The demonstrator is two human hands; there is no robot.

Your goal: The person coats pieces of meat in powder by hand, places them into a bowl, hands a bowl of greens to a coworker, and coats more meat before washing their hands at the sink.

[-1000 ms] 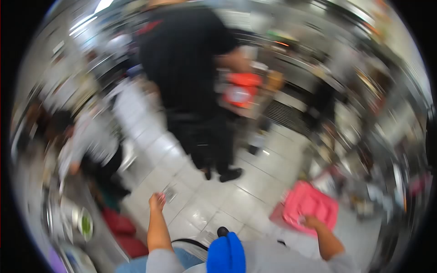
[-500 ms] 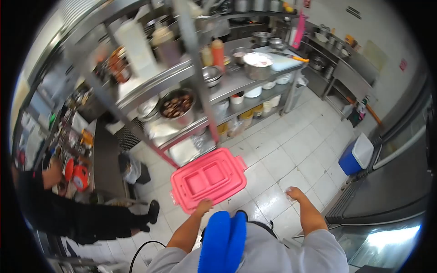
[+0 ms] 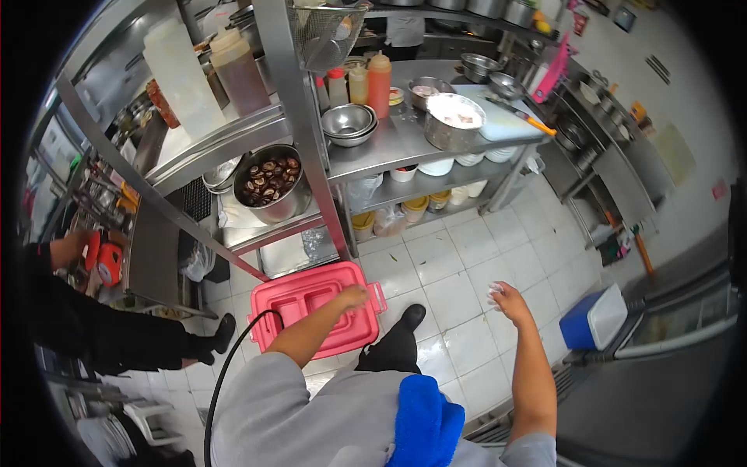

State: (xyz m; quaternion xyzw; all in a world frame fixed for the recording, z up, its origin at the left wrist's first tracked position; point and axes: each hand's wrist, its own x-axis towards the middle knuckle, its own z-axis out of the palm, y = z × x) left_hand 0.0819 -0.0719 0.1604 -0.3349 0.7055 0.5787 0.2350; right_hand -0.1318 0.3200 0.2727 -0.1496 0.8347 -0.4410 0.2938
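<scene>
Pink lidded tub [image 3: 299,300], down on the tiled floor at my left, close by the foot of the metal rack [image 3: 294,101]. My left hand [image 3: 353,297] is over its lid, near the end handle [image 3: 377,297]; touching or just above, I can't tell. Right hand [image 3: 507,302] is out over bare tiles, fingers curled, something whitish at the tips: a small thing or just wet, can't say. Hands well apart, then! One shoe [image 3: 415,315] is planted ahead, so I read this as a stride past the tub; the next move calls for keeping my foot clear of that handle. Farther out, a pot [image 3: 289,206] of brown pieces on the rack, an orange-handled knife [image 3: 537,124] on the counter, a blue cooler [image 3: 583,321] to my right, and a co-worker in black [image 3: 101,335] off left.
</scene>
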